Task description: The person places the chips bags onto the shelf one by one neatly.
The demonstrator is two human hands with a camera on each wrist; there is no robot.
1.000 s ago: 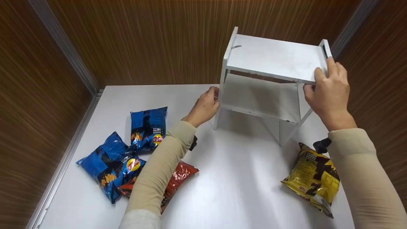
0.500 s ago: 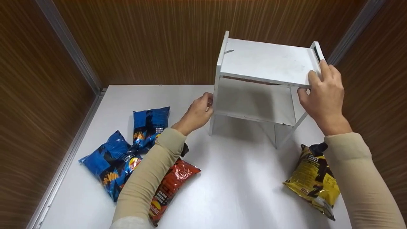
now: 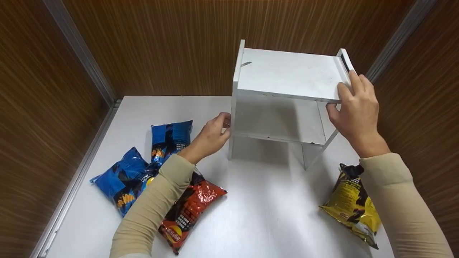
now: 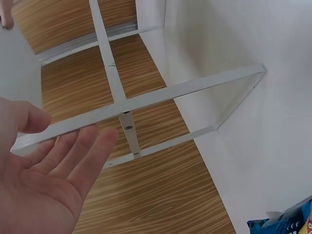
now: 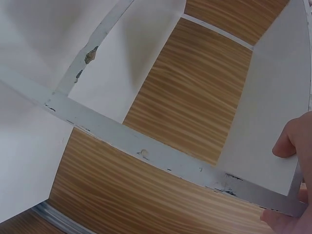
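Observation:
A small white two-tier shelf rack [image 3: 287,73] stands at the back right of the white table in the head view, slightly turned. My left hand [image 3: 208,136] holds its left upright. In the left wrist view, the thumb [image 4: 36,119] lies on one side of the white bar [image 4: 161,95] and the fingers go behind it. At the upper right, my right hand [image 3: 358,113] grips the front right corner of the top board, thumb below and fingers above. In the right wrist view, part of that hand is cut off by the frame edge. Chipped paint marks the rack's edges [image 5: 146,148].
Two blue chip bags [image 3: 170,138] and a red chip bag [image 3: 193,206] lie at the left, partly covered by my left sleeve. A yellow chip bag [image 3: 353,208] lies front right beside my right sleeve. Wood-grain walls [image 3: 172,46] enclose the table [image 3: 265,215].
The rack has shifted left and nearer to me, with both hands keeping hold of it. My left forearm has moved left, uncovering more of the red bag. The bags lie where they were.

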